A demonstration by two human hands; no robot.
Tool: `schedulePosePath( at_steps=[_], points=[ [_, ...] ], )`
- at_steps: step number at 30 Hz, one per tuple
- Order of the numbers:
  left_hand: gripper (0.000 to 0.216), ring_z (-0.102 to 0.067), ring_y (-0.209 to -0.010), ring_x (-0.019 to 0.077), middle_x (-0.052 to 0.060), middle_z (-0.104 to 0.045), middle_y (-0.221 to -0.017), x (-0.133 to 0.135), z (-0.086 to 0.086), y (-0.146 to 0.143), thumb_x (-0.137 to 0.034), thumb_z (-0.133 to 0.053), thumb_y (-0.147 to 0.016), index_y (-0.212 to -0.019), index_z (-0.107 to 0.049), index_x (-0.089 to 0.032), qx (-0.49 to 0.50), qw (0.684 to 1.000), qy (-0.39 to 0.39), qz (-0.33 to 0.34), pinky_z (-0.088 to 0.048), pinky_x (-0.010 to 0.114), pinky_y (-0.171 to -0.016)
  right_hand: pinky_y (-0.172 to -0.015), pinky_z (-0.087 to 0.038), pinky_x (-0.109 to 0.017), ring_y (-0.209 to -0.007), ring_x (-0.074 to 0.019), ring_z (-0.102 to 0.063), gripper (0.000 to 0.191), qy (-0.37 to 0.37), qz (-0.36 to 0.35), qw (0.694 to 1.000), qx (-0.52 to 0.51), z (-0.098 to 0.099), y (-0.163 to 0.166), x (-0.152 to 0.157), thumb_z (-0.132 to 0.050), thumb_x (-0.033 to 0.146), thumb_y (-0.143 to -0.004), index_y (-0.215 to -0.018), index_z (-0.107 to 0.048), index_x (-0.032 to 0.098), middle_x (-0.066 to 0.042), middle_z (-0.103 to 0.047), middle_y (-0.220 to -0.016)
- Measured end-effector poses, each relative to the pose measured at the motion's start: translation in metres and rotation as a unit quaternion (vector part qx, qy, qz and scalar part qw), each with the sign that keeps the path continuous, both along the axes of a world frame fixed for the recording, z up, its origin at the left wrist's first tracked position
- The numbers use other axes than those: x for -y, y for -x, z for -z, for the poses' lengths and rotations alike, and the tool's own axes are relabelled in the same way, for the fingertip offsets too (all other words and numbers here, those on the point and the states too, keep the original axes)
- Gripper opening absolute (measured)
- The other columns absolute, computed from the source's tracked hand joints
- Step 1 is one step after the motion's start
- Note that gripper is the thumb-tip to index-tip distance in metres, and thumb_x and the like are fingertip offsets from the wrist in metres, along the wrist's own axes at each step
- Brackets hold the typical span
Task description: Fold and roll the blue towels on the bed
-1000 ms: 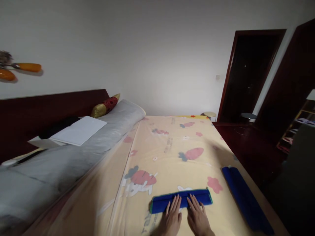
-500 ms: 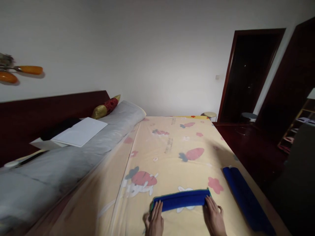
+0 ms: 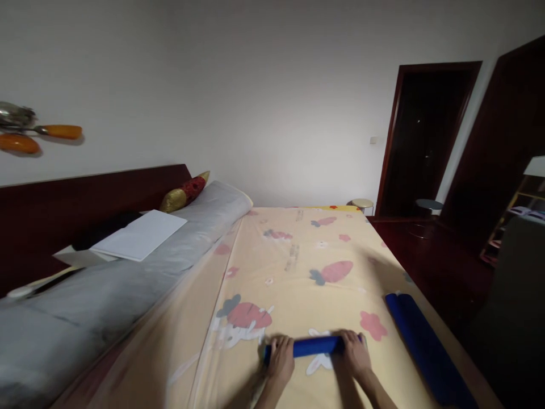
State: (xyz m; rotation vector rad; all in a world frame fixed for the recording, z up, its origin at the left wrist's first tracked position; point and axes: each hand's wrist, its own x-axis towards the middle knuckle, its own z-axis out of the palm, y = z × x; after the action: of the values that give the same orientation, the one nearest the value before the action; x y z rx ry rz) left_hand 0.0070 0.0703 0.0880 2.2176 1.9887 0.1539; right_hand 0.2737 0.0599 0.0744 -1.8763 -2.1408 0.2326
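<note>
A blue cloth [image 3: 315,345] lies rolled into a narrow tube across the yellow bedsheet [image 3: 298,272] near the bed's front. My left hand [image 3: 281,359] curls over its left end and my right hand [image 3: 355,354] curls over its right end, fingers wrapped on top of the roll. Only the middle stretch of the roll shows between my hands.
A second, longer blue roll [image 3: 426,346] lies along the bed's right edge. A grey bolster [image 3: 128,278] with a white sheet of paper [image 3: 138,234] runs along the dark headboard at left. A dark doorway [image 3: 430,136], two stools and dark floor are at right.
My hands moved from the flat folded cloth's middle to its ends, then rolled it away from me into a tight tube. The view tilted slightly down.
</note>
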Motion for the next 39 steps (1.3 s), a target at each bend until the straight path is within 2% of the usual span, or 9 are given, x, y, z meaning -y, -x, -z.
schedulePosePath(
  at_steps=[3, 5, 8, 12, 18, 21, 26, 34, 39],
  points=[
    [0.060, -0.030, -0.143, 0.0137, -0.001, -0.044, -0.151, 0.000, 0.012, -0.029, -0.015, -0.041, -0.077, -0.137, -0.046, -0.024, 0.026, 0.998, 0.012, 0.062, -0.022, 0.030, -0.119, -0.113, -0.028, -0.044, -0.138, -0.0247, -0.036, 0.068, 0.001, -0.066, 0.998, -0.020, 0.010, 0.034, -0.001, -0.050, 0.023, -0.076, -0.142, -0.037, 0.029, -0.002, -0.041, -0.150],
    [0.069, -0.023, -0.146, 0.0152, -0.004, -0.033, -0.156, 0.003, 0.022, -0.038, -0.018, -0.044, -0.076, -0.143, -0.035, -0.026, 0.042, 0.995, 0.013, 0.088, -0.019, 0.034, -0.121, -0.116, -0.026, -0.046, -0.143, -0.0252, -0.028, 0.073, -0.012, -0.095, 0.995, -0.035, 0.021, 0.049, 0.000, -0.048, 0.022, -0.078, -0.147, -0.027, 0.027, -0.002, -0.030, -0.155],
    [0.078, -0.019, -0.147, 0.0192, -0.006, -0.021, -0.159, 0.010, 0.034, -0.036, -0.018, -0.044, -0.075, -0.148, -0.019, -0.030, 0.053, 0.991, -0.004, 0.121, -0.018, 0.043, -0.122, -0.117, -0.025, -0.049, -0.144, -0.0255, -0.024, 0.069, -0.054, -0.138, 0.988, -0.050, 0.040, 0.052, 0.002, -0.042, 0.026, -0.086, -0.149, -0.016, 0.027, -0.003, -0.024, -0.156],
    [0.078, -0.023, -0.146, 0.0212, -0.005, -0.020, -0.159, 0.014, 0.038, -0.031, -0.019, -0.043, -0.078, -0.149, -0.013, -0.031, 0.028, 0.988, -0.042, 0.143, -0.023, 0.046, -0.120, -0.117, -0.027, -0.051, -0.144, -0.0262, -0.026, 0.065, -0.080, -0.169, 0.981, -0.056, 0.052, 0.044, 0.001, -0.039, 0.036, -0.092, -0.149, -0.009, 0.028, -0.004, -0.025, -0.156],
    [0.074, -0.027, -0.145, 0.0229, -0.001, -0.024, -0.158, 0.009, 0.024, -0.031, -0.024, -0.045, -0.081, -0.149, -0.016, -0.027, 0.012, 0.985, -0.039, 0.165, -0.026, 0.045, -0.119, -0.115, -0.030, -0.053, -0.143, -0.0271, -0.027, 0.065, -0.070, -0.190, 0.977, -0.063, 0.035, 0.036, -0.001, -0.038, 0.044, -0.093, -0.149, -0.009, 0.028, -0.005, -0.027, -0.155],
    [0.070, -0.026, -0.145, 0.0242, 0.000, -0.026, -0.157, 0.015, 0.020, -0.007, -0.028, -0.043, -0.083, -0.148, -0.017, -0.026, -0.011, 0.989, -0.048, 0.139, -0.026, 0.047, -0.118, -0.114, -0.030, -0.054, -0.143, -0.0275, -0.028, 0.066, -0.060, -0.184, 0.979, -0.056, 0.027, 0.011, 0.005, -0.038, 0.048, -0.092, -0.149, -0.007, 0.031, -0.004, -0.025, -0.156],
    [0.068, -0.029, -0.144, 0.0210, -0.004, -0.028, -0.156, 0.034, 0.029, 0.042, -0.030, -0.036, -0.088, -0.148, -0.006, -0.030, -0.051, 0.984, -0.151, 0.080, -0.024, 0.046, -0.117, -0.115, -0.030, -0.050, -0.142, -0.0250, -0.030, 0.061, -0.059, -0.122, 0.990, -0.043, 0.028, -0.038, 0.016, -0.035, 0.046, -0.094, -0.148, -0.007, 0.036, 0.000, -0.028, -0.155],
    [0.069, -0.029, -0.144, 0.0184, -0.006, -0.029, -0.156, 0.028, 0.033, 0.048, -0.027, -0.039, -0.084, -0.148, -0.012, -0.033, -0.045, 0.991, -0.117, 0.054, -0.022, 0.045, -0.117, -0.115, -0.028, -0.052, -0.142, -0.0241, -0.030, 0.058, -0.024, -0.133, 0.990, -0.051, 0.027, -0.048, 0.013, -0.032, 0.045, -0.095, -0.148, -0.010, 0.037, 0.000, -0.028, -0.155],
    [0.063, -0.026, -0.145, 0.0186, -0.003, -0.026, -0.157, 0.038, 0.040, 0.052, -0.027, -0.034, -0.087, -0.147, -0.016, -0.030, -0.041, 0.992, -0.120, 0.000, -0.018, 0.046, -0.119, -0.115, -0.027, -0.051, -0.144, -0.0238, -0.025, 0.057, -0.038, -0.078, 0.994, -0.064, 0.038, -0.050, 0.022, -0.030, 0.042, -0.095, -0.149, -0.011, 0.037, 0.001, -0.027, -0.156]
  ],
)
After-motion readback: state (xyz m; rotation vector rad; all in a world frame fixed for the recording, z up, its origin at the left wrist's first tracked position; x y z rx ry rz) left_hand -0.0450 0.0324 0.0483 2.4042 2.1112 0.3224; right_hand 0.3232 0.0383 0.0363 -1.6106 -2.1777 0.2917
